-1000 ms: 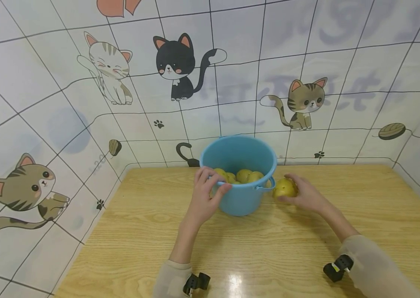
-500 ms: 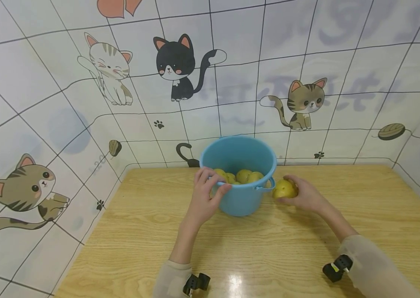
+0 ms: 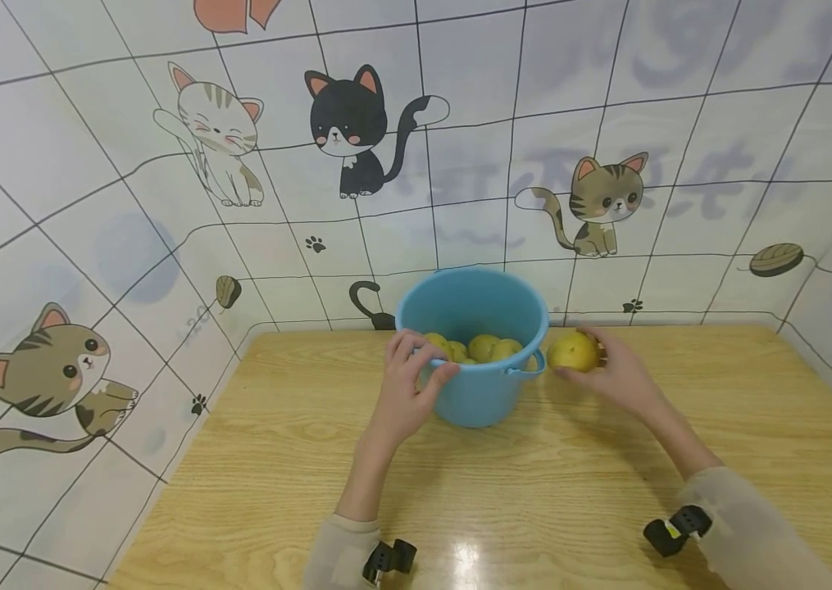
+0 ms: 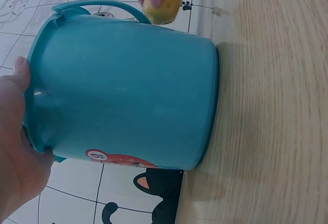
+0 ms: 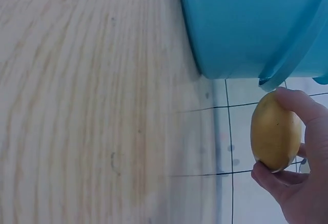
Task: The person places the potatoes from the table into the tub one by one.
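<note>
A blue plastic bucket [image 3: 476, 397] stands upright on the wooden table, with several yellow potatoes [image 3: 484, 347] inside. My left hand [image 3: 406, 389] grips the bucket's near-left rim, fingers over the edge; the left wrist view shows its thumb against the bucket wall [image 4: 123, 90]. To the right of the bucket, my right hand [image 3: 622, 378] holds one yellow potato [image 3: 572, 351] between thumb and fingers. In the right wrist view this potato [image 5: 275, 131] is oval and smooth with small dark specks, held off the table near the bucket's handle [image 5: 294, 55].
The light wooden table [image 3: 297, 459] meets a white wall [image 3: 475, 180] with grid lines and cartoon cats just behind the bucket. Another wall [image 3: 54, 246] runs along the left. A blue handle [image 3: 529, 369] sticks out at the bucket's right side.
My right hand has lifted the potato off the table, slightly up and to the right. The left hand and the bucket have stayed in place.
</note>
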Tool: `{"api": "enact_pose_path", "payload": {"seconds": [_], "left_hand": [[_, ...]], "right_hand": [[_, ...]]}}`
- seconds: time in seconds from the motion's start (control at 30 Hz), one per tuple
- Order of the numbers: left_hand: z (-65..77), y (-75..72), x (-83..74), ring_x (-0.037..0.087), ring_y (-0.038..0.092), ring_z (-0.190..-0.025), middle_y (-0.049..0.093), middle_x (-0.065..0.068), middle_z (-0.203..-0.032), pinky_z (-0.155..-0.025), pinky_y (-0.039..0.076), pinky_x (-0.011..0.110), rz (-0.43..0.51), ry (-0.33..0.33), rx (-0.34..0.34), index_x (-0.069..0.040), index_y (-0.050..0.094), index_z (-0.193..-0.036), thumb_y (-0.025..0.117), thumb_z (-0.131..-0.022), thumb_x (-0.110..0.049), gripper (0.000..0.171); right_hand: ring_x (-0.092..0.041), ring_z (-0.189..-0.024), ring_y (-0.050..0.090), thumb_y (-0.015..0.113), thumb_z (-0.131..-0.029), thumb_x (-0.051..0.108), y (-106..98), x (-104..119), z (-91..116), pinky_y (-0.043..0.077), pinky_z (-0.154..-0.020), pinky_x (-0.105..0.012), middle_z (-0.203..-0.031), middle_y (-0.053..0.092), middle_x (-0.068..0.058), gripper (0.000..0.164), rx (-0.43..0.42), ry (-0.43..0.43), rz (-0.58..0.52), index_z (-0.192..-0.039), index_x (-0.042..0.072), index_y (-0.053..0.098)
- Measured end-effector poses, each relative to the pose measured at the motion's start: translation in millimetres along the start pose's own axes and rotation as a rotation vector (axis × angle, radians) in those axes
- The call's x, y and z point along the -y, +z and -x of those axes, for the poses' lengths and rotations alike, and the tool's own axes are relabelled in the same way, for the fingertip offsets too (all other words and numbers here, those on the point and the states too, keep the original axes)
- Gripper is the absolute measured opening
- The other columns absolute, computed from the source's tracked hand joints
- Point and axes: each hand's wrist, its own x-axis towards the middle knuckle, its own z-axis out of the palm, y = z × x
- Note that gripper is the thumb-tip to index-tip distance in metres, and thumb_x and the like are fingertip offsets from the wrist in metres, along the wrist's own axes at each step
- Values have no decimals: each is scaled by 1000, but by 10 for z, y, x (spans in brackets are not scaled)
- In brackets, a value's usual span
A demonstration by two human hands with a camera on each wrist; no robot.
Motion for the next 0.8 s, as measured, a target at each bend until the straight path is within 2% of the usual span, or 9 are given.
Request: {"api": "enact_pose_path", "payload": {"seconds": [0.13,0.43,0.63,0.8], "left_hand": [[2,1,-1,26,41,-116,50,1,-97,-106,28,49,-1,-1,-1,-13,65,-89,54,-101,-51,41],[1,8,-4,27,41,-113,49,2,-96,-106,28,48,-7,18,-9,-12,64,-88,51,-101,-53,45],[-4,9,-7,27,41,-113,49,2,-95,-105,28,48,-4,20,-10,-12,64,-88,52,-101,-52,44],[-2,7,-5,26,40,-114,49,1,-96,-105,28,47,-7,6,-4,-13,65,-88,52,-101,-53,44]], "right_hand": [[-47,-116,54,83,-86,33,-49,71,1,49,-91,-62,-139,50,-28,80,-77,-48,-8,-146,-2,43],[-47,-120,52,85,-84,23,-140,228,0,46,-94,-63,-140,50,-27,79,-183,-102,-33,-147,-1,43],[-42,-120,52,85,-84,23,-206,374,-7,47,-94,-61,-138,50,-23,79,-237,-96,-39,-148,3,44],[-40,-120,54,85,-84,28,-234,488,-6,49,-96,-52,-140,50,-20,81,-257,-78,-29,-150,7,43]]}}
